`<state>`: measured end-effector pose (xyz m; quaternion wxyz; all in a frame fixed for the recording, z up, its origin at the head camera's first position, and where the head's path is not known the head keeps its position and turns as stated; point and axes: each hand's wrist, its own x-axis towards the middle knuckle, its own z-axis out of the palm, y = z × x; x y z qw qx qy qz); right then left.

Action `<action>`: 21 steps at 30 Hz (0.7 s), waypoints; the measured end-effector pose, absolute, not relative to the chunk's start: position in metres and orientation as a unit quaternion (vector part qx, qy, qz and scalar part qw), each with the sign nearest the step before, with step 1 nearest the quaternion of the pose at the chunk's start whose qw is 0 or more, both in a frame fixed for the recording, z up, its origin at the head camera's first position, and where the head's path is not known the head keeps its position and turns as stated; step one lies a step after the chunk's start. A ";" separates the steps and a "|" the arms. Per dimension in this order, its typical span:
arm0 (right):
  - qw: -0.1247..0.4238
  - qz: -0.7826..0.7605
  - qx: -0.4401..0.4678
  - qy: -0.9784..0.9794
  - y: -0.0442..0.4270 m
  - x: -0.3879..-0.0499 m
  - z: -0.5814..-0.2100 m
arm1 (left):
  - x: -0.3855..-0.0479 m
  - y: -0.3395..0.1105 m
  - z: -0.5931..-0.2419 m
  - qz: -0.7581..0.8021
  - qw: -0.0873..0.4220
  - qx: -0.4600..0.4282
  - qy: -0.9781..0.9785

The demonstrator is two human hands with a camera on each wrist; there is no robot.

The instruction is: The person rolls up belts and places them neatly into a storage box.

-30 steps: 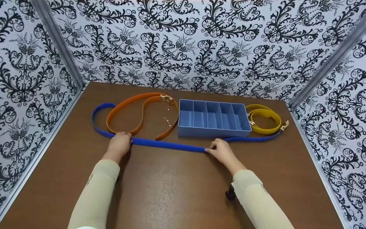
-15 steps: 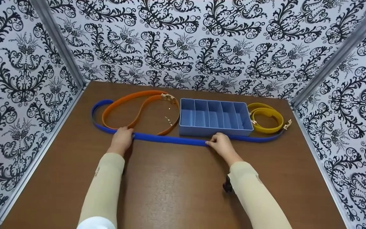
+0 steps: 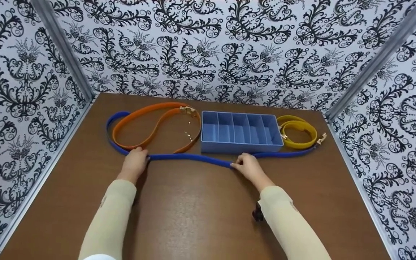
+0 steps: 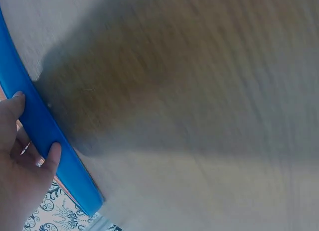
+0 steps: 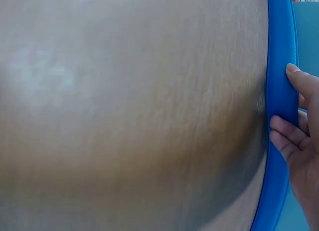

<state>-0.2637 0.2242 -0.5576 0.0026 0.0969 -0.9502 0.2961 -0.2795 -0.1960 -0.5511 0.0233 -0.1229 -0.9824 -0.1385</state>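
A long blue belt [image 3: 193, 157] lies on edge across the table, with a slight bend in the stretch between my hands. My left hand [image 3: 134, 164] grips it near the orange belt [image 3: 146, 107]; in the left wrist view, fingertips lie against the blue belt's face [image 4: 37, 119]. In front of the divided box, my right hand [image 3: 250, 167] pinches the same belt, thumb and fingertips around it in the right wrist view. The belt's left end loops back beside the orange belt. Its gold-coloured buckle [image 3: 322, 138] lies at the far right.
A blue-grey box [image 3: 242, 148] with several compartments stands behind the blue belt. To its right lies a coiled yellow belt [image 3: 298, 145]. The orange belt is loosely looped to its left. Patterned walls [image 3: 208, 47] close off the table's back and sides.
The blue belt's middle stretch has moved back towards the box and gone from straight to slightly bowed. The orange belt's free end has shifted back a little. Both hands keep their hold.
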 end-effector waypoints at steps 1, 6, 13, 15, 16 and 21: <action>0.001 0.295 0.099 -0.950 0.225 -0.262 -0.558 | -0.277 -0.197 -0.551 -0.138 0.024 -0.126 -0.982; 0.009 0.297 0.108 -0.949 0.229 -0.250 -0.561 | -0.267 -0.201 -0.551 -0.158 0.003 -0.119 -0.980; 0.029 0.307 0.102 -0.946 0.230 -0.238 -0.560 | -0.260 -0.207 -0.540 -0.271 -0.047 -0.015 -0.961; 0.027 0.311 0.100 -0.945 0.231 -0.235 -0.561 | -0.257 -0.210 -0.542 -0.272 -0.029 0.000 -0.962; 0.026 0.313 0.100 -0.944 0.231 -0.234 -0.561 | -0.255 -0.212 -0.544 -0.274 -0.017 0.007 -0.961; 0.028 0.325 0.109 -0.939 0.234 -0.226 -0.563 | -0.253 -0.217 -0.553 -0.309 0.054 0.055 -0.948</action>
